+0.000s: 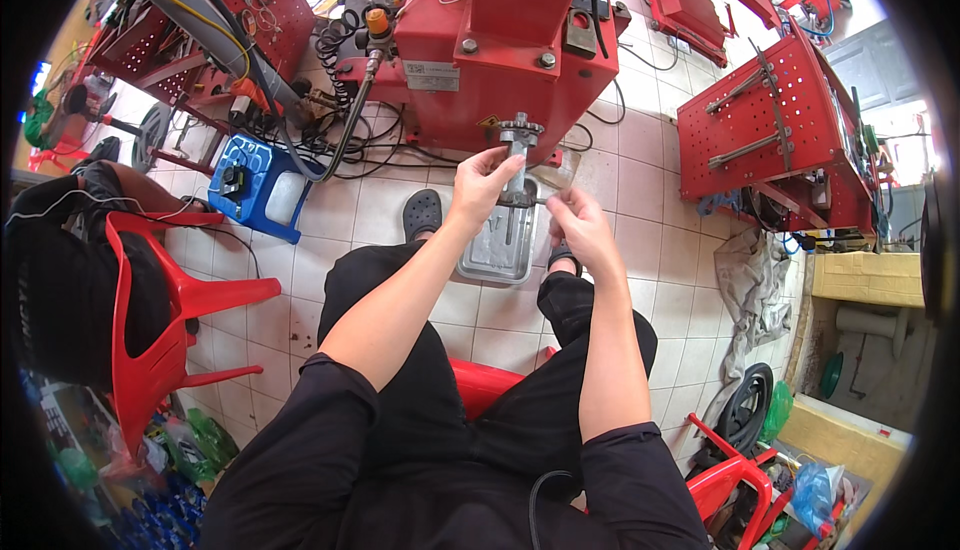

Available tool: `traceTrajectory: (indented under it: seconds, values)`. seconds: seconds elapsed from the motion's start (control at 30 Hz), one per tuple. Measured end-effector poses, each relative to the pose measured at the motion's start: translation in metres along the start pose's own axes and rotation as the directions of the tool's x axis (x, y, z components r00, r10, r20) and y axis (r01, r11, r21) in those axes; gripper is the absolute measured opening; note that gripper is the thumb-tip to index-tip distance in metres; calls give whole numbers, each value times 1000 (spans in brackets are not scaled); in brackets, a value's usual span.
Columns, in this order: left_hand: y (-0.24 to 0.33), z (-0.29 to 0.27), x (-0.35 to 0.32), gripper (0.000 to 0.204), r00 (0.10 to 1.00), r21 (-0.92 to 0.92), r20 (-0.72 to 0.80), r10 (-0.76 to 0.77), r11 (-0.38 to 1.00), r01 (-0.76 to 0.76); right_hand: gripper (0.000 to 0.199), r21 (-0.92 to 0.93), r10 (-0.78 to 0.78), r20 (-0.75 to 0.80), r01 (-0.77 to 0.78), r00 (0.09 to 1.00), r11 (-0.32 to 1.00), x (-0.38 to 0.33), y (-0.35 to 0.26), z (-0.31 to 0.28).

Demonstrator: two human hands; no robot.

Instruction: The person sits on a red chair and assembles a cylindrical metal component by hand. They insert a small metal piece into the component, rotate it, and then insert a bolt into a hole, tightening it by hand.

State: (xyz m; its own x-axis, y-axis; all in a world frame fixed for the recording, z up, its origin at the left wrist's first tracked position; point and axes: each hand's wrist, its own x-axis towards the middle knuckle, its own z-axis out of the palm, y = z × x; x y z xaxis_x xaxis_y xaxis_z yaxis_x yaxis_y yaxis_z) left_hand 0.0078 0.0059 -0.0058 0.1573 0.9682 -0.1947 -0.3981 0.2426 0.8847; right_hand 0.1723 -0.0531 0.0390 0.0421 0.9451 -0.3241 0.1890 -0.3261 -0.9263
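Observation:
My left hand (482,186) is closed round a grey metal cylindrical part (517,182), held upright in front of me. A toothed disc (521,128) sits at its far end, and a wider dark flange is at its near end. Beside that flange my right hand (584,230) is pinched, fingertips together. A thin dark piece shows between the fingertips and the flange, too small to name. Below the part, a grey metal tray (494,274) lies on the floor between my feet, with dark liquid or small items in it that I cannot make out.
A red machine (440,115) stands straight ahead, with cables and hoses at its base. A blue stool (255,185) and a red plastic chair (190,295) are on the left. At the right stands a red perforated tool cabinet (745,110), with a grey cloth (750,290) below it.

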Motion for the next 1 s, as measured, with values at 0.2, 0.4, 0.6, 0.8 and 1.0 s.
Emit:
traceTrajectory:
  seconds: [0.2,0.4,0.6,0.8,1.0]
  values:
    - [2,1,-2,35,1000,0,-19,-8,1000,8,40,2,5,-35,-5,999,1000,0,-5,-2]
    - [2,2,-2,34,1000,1,-9,22,1000,-22,41,-13,108,39,-107,993,994,5,2,-7]
    - [1,2,-1,34,1000,-18,2,-9,1000,9,45,2,-39,2,39,999,999,-1,-3,1]
    - [0,0,-1,35,1000,3,-6,7,1000,-7,46,13,83,12,-83,996,996,1,-2,-2]
    - [2,1,-1,33,1000,7,-1,9,1000,-9,42,12,195,155,-199,969,980,4,2,-10]
